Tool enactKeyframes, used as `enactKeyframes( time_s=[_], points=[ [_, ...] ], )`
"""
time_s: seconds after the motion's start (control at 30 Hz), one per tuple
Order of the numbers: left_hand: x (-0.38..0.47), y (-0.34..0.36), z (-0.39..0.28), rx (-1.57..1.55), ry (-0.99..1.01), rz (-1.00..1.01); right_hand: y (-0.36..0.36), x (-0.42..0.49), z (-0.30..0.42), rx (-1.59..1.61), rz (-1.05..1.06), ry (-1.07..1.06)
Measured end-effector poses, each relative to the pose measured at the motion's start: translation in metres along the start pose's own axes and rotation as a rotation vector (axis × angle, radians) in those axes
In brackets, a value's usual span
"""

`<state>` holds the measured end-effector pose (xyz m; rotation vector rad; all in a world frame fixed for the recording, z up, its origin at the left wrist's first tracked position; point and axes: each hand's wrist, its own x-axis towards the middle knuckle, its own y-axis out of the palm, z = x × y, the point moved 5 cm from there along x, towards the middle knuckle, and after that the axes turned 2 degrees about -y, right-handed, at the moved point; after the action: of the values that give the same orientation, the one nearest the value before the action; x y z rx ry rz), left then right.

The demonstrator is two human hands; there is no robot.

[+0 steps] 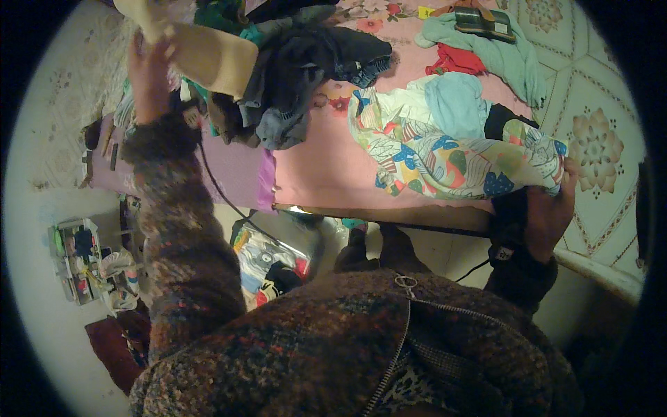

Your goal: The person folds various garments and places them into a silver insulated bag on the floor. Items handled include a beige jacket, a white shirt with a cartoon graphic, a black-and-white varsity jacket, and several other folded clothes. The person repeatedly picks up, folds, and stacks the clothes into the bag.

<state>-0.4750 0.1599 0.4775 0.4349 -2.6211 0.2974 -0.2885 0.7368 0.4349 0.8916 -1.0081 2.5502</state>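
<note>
My left hand (pixel 151 73) is raised at the upper left, blurred, with its fingers at a pale cream cloth item (pixel 146 18); whether it grips it I cannot tell. Beside the fingers lies a tan, smooth-looking piece (pixel 216 57). At the right, my right hand (pixel 555 208) holds the end of a multicoloured patterned garment (pixel 443 161), which stretches over the edge of a pink-covered bed (pixel 318 177). White cloth (pixel 409 101) and a light blue cloth (pixel 453 104) lie against the garment's far side.
Dark clothes (pixel 297 68) are heaped on the bed. A mint-green cloth (pixel 516 57) lies under a dark case (pixel 484 23), near a red cloth (pixel 456 60). Below are a container of clothes (pixel 271 260) and a white rack (pixel 78 260). A cable (pixel 221 193) trails from my left sleeve.
</note>
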Motion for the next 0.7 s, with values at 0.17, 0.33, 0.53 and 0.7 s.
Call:
enactKeyframes(
  time_s=[0.17, 0.33, 0.53, 0.7],
  points=[
    [-0.084, 0.013, 0.052, 0.032, -0.35, -0.036, 0.007, 0.002, -0.011, 0.545, -0.128, 0.238],
    [-0.17, 0.013, 0.139, 0.036, -0.689, 0.115, 0.013, 0.001, -0.005, 0.331, -0.03, 0.21],
    [-0.243, 0.031, 0.225, -0.015, -0.838, 0.037, 0.018, -0.002, 0.002, -0.107, 0.046, 0.081],
    [-0.249, 0.057, 0.258, 0.243, -0.752, 0.037, 0.014, -0.01, -0.006, -0.187, 0.103, 0.03]
  ],
)
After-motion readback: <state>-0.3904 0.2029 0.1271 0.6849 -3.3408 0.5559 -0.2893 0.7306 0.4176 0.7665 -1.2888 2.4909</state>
